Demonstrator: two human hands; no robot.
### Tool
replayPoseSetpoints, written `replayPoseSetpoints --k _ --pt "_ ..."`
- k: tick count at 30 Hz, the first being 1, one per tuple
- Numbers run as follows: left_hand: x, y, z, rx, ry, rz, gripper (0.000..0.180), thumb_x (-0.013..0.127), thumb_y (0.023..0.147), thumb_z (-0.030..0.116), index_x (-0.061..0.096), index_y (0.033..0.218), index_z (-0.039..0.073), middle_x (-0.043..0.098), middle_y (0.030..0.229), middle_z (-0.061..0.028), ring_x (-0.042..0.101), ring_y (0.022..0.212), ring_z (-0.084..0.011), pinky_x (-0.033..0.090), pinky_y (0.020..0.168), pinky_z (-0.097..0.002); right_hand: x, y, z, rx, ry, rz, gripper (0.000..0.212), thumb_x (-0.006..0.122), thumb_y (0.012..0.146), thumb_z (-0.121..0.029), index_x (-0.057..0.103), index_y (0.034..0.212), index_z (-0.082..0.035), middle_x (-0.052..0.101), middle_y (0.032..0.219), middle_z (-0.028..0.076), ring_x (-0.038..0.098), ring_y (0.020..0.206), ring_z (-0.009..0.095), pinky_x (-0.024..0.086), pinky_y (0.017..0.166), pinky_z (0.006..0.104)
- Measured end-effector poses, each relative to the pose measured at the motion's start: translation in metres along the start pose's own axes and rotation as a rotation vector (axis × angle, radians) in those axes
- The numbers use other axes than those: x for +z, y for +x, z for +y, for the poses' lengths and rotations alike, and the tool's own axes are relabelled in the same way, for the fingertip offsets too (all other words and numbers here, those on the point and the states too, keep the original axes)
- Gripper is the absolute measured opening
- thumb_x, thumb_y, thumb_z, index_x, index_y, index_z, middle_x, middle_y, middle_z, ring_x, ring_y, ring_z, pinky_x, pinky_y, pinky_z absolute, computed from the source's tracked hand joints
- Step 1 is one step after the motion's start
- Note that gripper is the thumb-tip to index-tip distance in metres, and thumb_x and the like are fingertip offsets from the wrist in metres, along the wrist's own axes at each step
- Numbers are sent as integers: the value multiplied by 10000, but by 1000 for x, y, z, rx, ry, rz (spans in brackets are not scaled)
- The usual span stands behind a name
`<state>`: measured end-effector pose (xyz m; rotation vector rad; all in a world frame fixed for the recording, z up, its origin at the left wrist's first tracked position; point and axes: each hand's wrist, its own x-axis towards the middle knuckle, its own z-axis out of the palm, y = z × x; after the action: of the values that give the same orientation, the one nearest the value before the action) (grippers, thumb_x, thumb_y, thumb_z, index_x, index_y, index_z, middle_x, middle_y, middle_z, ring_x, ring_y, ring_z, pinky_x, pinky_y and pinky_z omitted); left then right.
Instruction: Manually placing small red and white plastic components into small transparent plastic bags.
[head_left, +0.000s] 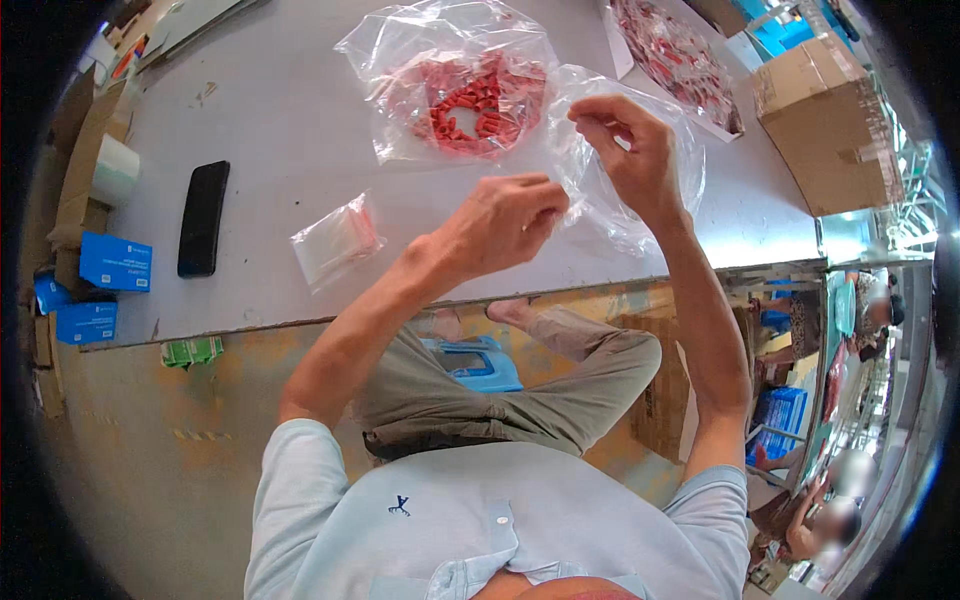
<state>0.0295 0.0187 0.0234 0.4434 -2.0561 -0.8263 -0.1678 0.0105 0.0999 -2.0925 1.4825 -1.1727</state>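
Observation:
My left hand [512, 222] is closed, its fingers curled at the left edge of a clear plastic bag [690, 165]. Above that bag my right hand [632, 150] is raised, thumb and fingertips pinched together. What either hand holds, if anything, is too small or see-through to make out. Just beyond my hands lies a large clear bag [395, 110] with many small red tube-like pieces [485, 100] inside. A stack of small clear plastic bags [340, 240] lies on the table to the left of my left hand.
A black phone [204, 218] lies on the grey table [270, 130]. Blue boxes [115, 262] and a white roll [116, 170] are at the left edge. A white tray of packed red pieces [675, 60] and a cardboard box [825, 120] stand at far right. Other people are beyond the right side.

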Motion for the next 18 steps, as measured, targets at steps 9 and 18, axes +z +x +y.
replayPoseSetpoints --k 9,18 --pt "-32 -31 -19 2 12 162 107 698 832 -45 657 912 15 669 800 -133 652 648 -287 525 590 -381 91 73 10 -127 -164 -364 172 694 849 -40 751 1011 -21 765 929 124 739 824 196 589 768 322" --pt "-38 -24 -29 -45 48 206 141 692 844 -67 682 965 6 690 831 -114 684 684 -207 563 632 -330 119 81 36 -85 -264 -457 207 719 837 -135 758 1013 -34 755 862 112 717 763 213 560 741 355"
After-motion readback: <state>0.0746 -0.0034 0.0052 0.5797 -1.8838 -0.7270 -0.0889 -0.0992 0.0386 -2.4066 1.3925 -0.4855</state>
